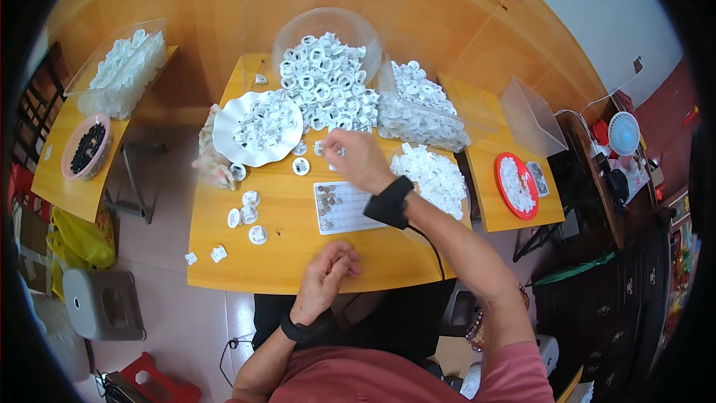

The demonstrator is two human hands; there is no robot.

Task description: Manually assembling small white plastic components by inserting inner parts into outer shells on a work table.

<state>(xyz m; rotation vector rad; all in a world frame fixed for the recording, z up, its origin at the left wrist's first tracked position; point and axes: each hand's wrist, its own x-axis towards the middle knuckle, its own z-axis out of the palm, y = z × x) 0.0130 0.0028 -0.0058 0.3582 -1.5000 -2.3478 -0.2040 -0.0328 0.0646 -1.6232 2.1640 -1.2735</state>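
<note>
My right hand [356, 160] reaches forward over the wooden table [283, 254] and pinches a small white plastic ring [339, 151] just in front of the big heap of white rings [328, 82]. My left hand [327, 272] rests at the table's near edge with its fingers curled; what it holds, if anything, is hidden. Between the hands lies a white grid tray [344, 207] with small dark pieces in its left columns. A white scalloped plate [253, 128] of rings sits at the left of the heap.
Loose white rings [250, 213] lie scattered on the table's left part. A clear bag of white parts [421, 108] and a loose pile [436, 173] sit on the right. Side tables hold a pink bowl of dark bits [86, 147], a clear tub [123, 67] and a red plate [516, 185].
</note>
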